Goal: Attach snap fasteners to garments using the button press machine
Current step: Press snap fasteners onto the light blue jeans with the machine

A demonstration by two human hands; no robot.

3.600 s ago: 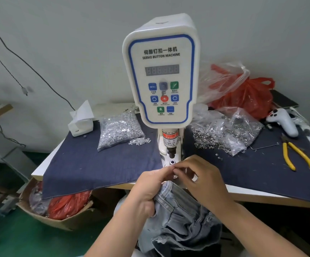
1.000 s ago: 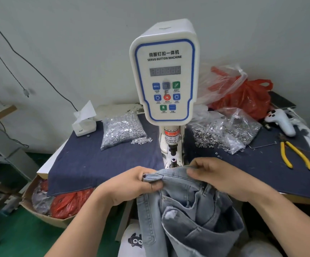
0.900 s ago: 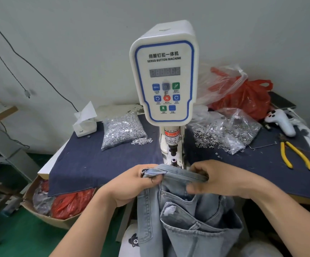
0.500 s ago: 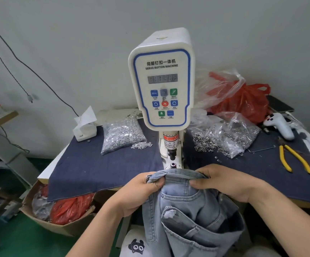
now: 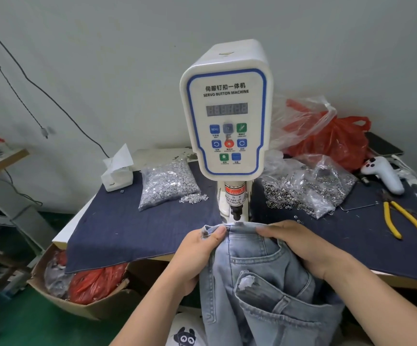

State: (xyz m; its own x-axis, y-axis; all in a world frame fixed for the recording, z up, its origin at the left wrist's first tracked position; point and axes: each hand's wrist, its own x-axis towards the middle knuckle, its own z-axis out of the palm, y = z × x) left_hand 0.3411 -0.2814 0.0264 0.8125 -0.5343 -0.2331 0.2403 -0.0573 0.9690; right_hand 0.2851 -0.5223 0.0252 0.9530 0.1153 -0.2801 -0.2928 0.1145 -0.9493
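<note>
Dark blue cloth covered the worktop (image 5: 127, 231), which carried the white, blue-trimmed servo button machine (image 5: 227, 116) against a pale grey wall. One clear bag of silver fastener parts (image 5: 167, 186) lay left of the machine column and another clear bag of ring-shaped parts (image 5: 304, 193) lay right of it; yellow-handled pliers (image 5: 402, 221) sat near the right edge.

I held the light blue denim jeans (image 5: 264, 275) at the front edge of the worktop, directly before the machine's black punch head (image 5: 236, 211). My left hand (image 5: 197, 255) had its grip closed on the left end of the waistband (image 5: 239, 227), thumb on top pinching the denim. My right hand (image 5: 299, 248) gripped the waistband further right, fingers curled over its top edge.

Progress assessment: the garment was presented to the die but, in my judgement, not yet seated under the punch. No fitted snap was visible on the waistband; I could not tell whether a fastener part was loaded in the die. Remaining steps appeared to be positioning, pressing and removal.

Orientation: the waistband ran left to right, parallel to the worktop edge. The jeans' long axis ran from the waistband downward toward me, legs hanging below the worktop.
</note>
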